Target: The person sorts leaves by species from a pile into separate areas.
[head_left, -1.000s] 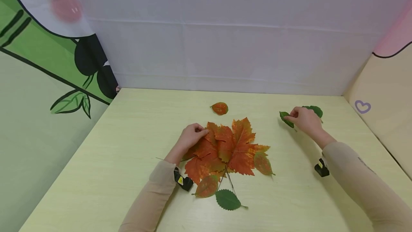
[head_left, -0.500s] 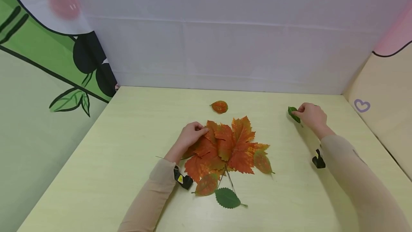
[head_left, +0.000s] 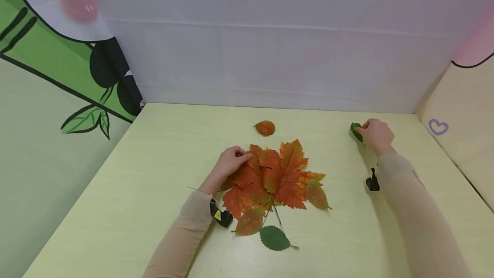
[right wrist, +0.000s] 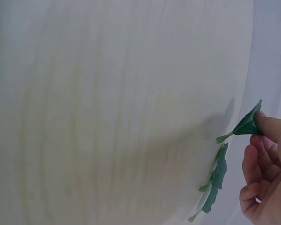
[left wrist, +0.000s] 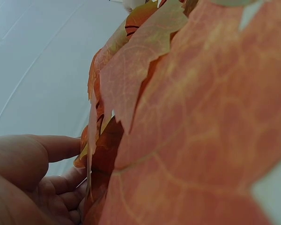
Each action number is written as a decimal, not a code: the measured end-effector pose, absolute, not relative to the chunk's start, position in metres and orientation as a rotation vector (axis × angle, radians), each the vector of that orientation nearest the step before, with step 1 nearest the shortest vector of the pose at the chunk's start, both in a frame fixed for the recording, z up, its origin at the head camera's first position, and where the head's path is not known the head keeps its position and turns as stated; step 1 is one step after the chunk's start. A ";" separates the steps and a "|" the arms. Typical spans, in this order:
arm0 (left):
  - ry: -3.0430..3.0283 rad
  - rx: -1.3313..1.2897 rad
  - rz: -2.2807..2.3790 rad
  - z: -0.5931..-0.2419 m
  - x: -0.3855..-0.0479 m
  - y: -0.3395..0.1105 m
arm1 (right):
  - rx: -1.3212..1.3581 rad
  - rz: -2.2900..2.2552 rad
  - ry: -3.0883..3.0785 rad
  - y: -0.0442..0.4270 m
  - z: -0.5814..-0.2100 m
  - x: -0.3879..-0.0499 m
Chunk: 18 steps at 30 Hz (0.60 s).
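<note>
My left hand (head_left: pixel 228 163) is at the left side of an overlapping bunch of orange maple leaves (head_left: pixel 285 183). In the left wrist view its thumb and fingers pinch the edge of a maple leaf (left wrist: pixel 178 140). Far to the right, my right hand (head_left: pixel 378 135) pinches a small serrated green leaf (right wrist: pixel 248 121) between thumb and fingers, its short stem pointing away from the hand. More green leaves (right wrist: pixel 219 168) lie on the table beneath that hand, which hides them in the head view.
Orange-green oval leaves (head_left: pixel 248 222) and a green leaf (head_left: pixel 275 238) lie in front of the bunch, where thin stems show. Another oval leaf (head_left: pixel 317 194) touches its right side. A single red-orange leaf (head_left: pixel 265 128) lies behind. A pale cloth wall (head_left: pixel 278 67) borders the table (head_left: pixel 154 153).
My right hand has shifted right and farther back with the green leaf in its pinch, now covering the other green leaves. My left hand has stayed at the bunch.
</note>
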<state>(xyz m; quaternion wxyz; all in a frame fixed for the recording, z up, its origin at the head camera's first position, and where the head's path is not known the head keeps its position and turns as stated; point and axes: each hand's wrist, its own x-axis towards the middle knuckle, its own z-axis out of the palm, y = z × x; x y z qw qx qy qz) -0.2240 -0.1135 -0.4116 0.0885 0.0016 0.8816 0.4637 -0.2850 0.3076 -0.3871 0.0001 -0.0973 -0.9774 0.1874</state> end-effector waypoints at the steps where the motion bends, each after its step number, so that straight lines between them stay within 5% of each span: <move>1: 2.619 0.007 1.383 -0.412 -0.224 -0.113 | -0.321 0.594 -3.072 0.308 -0.387 -0.285; 18: 2.618 -0.005 1.373 -0.410 -0.226 -0.114 | -0.307 0.461 -3.115 0.315 -0.381 -0.278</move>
